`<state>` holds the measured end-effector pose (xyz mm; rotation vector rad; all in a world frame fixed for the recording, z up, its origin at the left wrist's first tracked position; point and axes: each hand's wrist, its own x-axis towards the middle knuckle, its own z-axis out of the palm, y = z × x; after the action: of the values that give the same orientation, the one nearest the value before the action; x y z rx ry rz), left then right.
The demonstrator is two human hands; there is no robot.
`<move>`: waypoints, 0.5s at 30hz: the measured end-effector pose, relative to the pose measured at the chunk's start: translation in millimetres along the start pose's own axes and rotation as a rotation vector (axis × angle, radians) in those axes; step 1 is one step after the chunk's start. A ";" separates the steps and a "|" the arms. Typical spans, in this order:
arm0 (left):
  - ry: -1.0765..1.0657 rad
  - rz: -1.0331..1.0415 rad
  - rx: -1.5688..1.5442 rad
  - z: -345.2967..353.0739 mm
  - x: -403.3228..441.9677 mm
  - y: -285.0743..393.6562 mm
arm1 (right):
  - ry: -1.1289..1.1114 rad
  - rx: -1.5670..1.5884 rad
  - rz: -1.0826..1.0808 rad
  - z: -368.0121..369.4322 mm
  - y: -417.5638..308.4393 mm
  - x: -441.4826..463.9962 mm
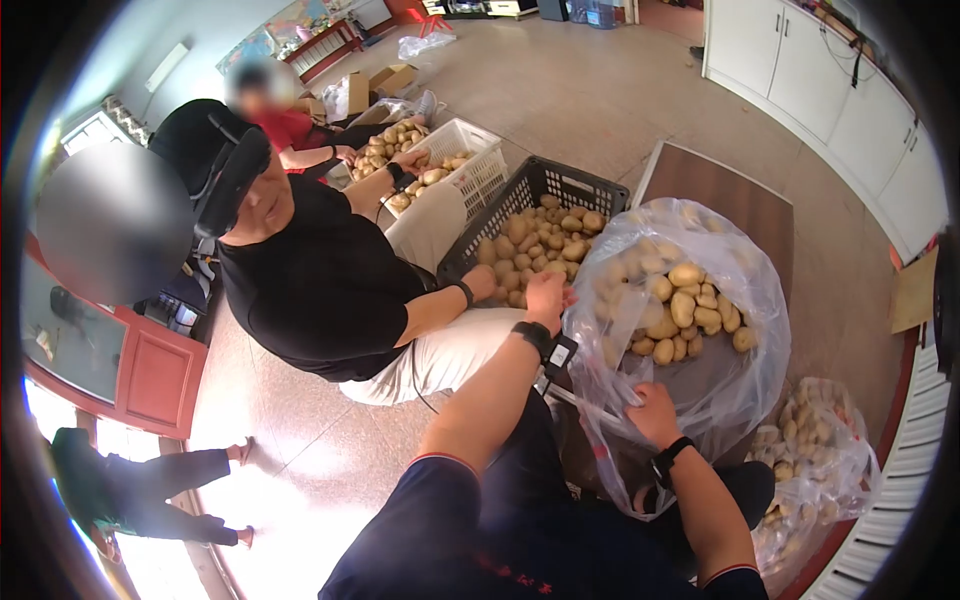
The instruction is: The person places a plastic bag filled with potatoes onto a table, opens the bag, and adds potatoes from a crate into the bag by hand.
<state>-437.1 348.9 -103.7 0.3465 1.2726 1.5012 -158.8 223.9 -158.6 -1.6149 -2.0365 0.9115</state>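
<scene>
My left hand point(547, 300) is at the near right corner of a black crate point(462, 225) of potatoes point(540, 240), beside the bag's left edge. Its fingers are curled, and what they hold, if anything, is hidden. My right hand point(655, 415) is closed on the near rim of a large clear plastic bag point(755, 290). The bag's mouth faces me, and a pile of potatoes point(685, 305) lies inside toward its far side, with a bare dark patch in front.
A co-worker in black point(310, 280) sits at my left, one hand point(482, 283) in the black crate. Beyond, a person in red point(290, 130) sits by a white crate point(485, 165) of potatoes. Another potato bag point(820, 440) lies right. A brown board point(720, 185) lies behind my bag.
</scene>
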 end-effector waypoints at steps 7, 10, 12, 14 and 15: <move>0.001 -0.049 0.047 17.4 -15.2 1.1 | -0.096 0.829 0.472 -12.3 14.6 20.3; -0.042 -0.049 0.050 22.7 -26.8 -0.6 | -0.044 1.008 0.507 -17.2 16.5 24.6; -0.122 -0.062 0.165 29.2 -36.5 -0.7 | 0.003 1.047 0.465 -20.1 15.3 26.3; -0.147 -0.062 0.192 34.6 -45.0 -0.8 | 0.004 1.156 0.426 -25.5 13.8 28.2; -0.228 -0.083 0.215 36.2 -50.2 0.1 | 0.013 1.138 0.400 -28.4 6.4 29.4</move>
<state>-390.8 325.5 -69.8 0.5812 1.2507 1.2198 -143.5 260.0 -145.5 -1.2821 -0.7914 1.7341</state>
